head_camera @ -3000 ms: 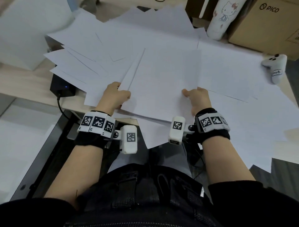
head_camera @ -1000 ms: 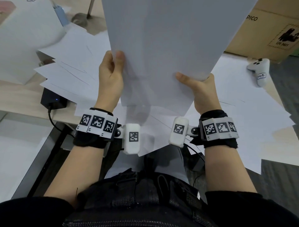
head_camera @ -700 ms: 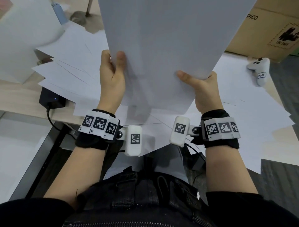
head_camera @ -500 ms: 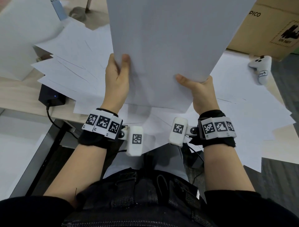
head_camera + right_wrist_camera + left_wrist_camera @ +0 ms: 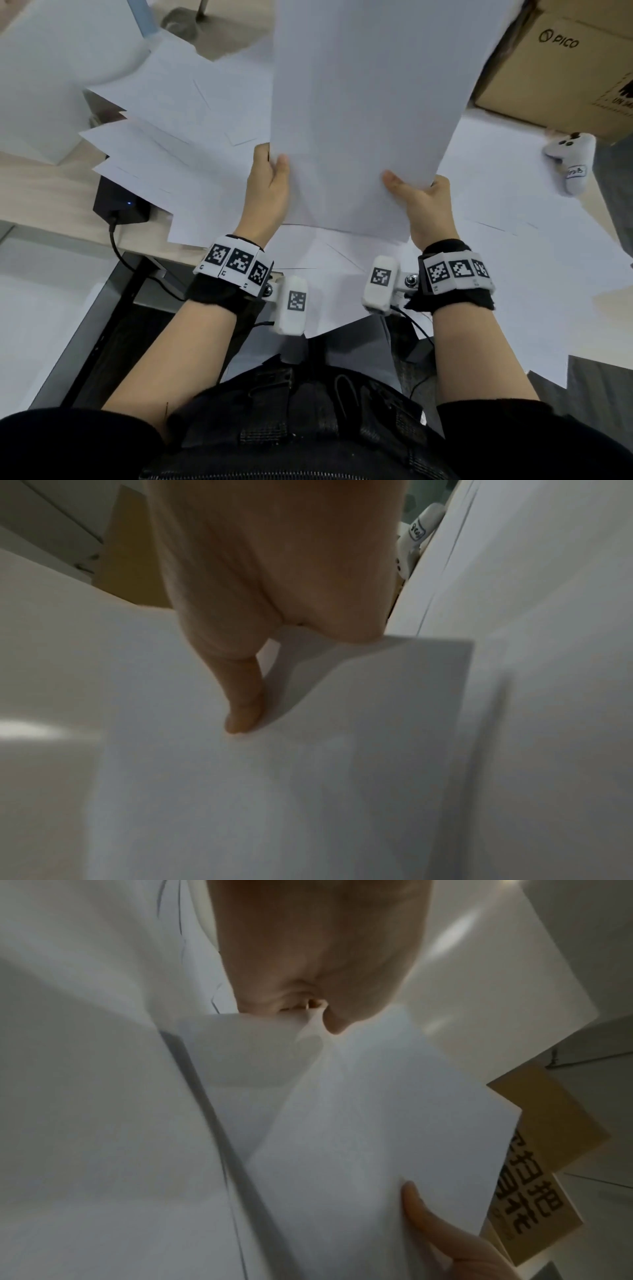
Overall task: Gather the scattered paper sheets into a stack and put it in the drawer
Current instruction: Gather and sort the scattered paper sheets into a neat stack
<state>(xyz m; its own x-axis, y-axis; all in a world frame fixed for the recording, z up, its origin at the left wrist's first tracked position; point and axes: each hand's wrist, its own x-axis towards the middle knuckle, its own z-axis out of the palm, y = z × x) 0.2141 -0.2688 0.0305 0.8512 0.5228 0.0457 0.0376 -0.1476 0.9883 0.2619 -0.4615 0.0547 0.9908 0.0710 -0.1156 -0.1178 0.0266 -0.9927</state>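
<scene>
I hold a bundle of white paper sheets (image 5: 359, 102) upright above the desk, its lower edge near the loose sheets below. My left hand (image 5: 270, 185) grips its left edge, thumb on the near face. My right hand (image 5: 418, 198) grips the lower right corner, thumb across the front. In the left wrist view the bundle (image 5: 359, 1137) runs from my left hand (image 5: 308, 988) toward the right thumb. The right wrist view shows my right hand (image 5: 260, 656) with its thumb pressed on the paper (image 5: 308, 777). Many scattered sheets (image 5: 178, 120) cover the desk. No drawer is in view.
A cardboard box (image 5: 561, 61) stands at the back right, with a white controller (image 5: 568, 161) in front of it. A black device (image 5: 118, 205) with a cable lies on the wooden desk (image 5: 41, 202) at the left. A white block (image 5: 51, 68) fills the far left.
The sheets were lifted off the desk and stood upright three seconds back. Over the last second both hands have lowered the bundle slightly toward the desk.
</scene>
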